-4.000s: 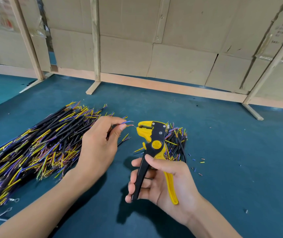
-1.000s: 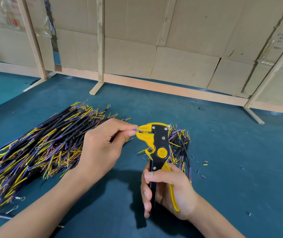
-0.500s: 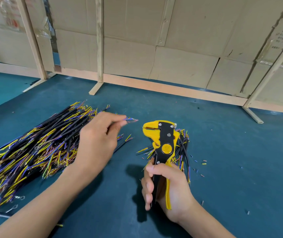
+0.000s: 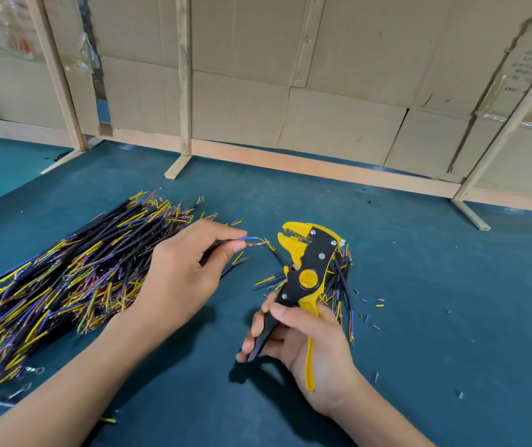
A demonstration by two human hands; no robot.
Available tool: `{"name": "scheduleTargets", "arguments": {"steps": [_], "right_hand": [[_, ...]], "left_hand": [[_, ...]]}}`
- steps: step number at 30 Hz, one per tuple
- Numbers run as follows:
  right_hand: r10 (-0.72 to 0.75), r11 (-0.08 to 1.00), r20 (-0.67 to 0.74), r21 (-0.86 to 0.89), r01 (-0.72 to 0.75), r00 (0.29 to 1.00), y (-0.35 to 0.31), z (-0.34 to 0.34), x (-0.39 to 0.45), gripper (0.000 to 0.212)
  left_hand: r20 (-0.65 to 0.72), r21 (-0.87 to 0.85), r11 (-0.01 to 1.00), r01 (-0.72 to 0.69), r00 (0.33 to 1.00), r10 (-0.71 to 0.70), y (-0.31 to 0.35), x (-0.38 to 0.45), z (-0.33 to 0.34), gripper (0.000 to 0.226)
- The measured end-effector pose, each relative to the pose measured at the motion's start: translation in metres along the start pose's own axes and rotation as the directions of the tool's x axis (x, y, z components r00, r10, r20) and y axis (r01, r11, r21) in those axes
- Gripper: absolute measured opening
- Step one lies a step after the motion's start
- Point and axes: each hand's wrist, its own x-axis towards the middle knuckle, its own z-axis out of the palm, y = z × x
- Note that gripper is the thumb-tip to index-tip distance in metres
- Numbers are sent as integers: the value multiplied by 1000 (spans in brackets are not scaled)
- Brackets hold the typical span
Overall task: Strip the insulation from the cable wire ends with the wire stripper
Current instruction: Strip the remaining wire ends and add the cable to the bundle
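Note:
My left hand [image 4: 184,272] pinches a black cable between thumb and forefinger; its blue wire end [image 4: 253,239] sticks out to the right with bare copper strands showing. My right hand [image 4: 306,337] grips the handles of a yellow and black wire stripper [image 4: 306,269], held upright with its jaws pointing up and left. The jaws stand apart from the wire end by a short gap. A large pile of black cables [image 4: 64,272] with yellow and blue wire ends lies left of my left hand.
A smaller bunch of cables [image 4: 342,279] lies behind the stripper. Several cut insulation bits [image 4: 371,308] are scattered on the dark teal table [image 4: 451,285] to the right. A wooden frame with cardboard panels [image 4: 322,124] closes the far edge.
The wire end left the stripper jaws after one second ago and now shows bare copper. The stripper handles have spread apart in my right hand, and the tool tilted slightly right.

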Motion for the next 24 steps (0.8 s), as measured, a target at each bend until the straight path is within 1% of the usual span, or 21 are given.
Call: {"name": "scheduleTargets", "arguments": {"steps": [2, 5, 10, 14, 19, 24], "right_hand": [[-8, 1000, 0, 1, 8, 1000, -1, -1, 0, 22], [10, 1000, 33, -1, -10, 999, -4, -3, 0, 21], [68, 997, 128, -55, -61, 989, -4, -7, 0, 20], [117, 990, 175, -102, -101, 978, -5, -10, 2, 21], [129, 989, 185, -102, -112, 974, -4, -12, 4, 20], [132, 989, 198, -95, -115, 971, -5, -12, 4, 22]], "left_hand": [[32, 28, 999, -39, 999, 39, 1, 0, 0, 12], [29, 67, 994, -84, 996, 82, 4, 0, 1, 12], [-26, 97, 993, -69, 997, 72, 5, 1, 1, 13], [-47, 111, 992, -68, 996, 74, 4, 1, 1, 11], [-40, 113, 988, -105, 993, 110, 3, 1, 1, 10], [-10, 78, 984, -158, 987, 159, 3, 1, 2, 12]]}}
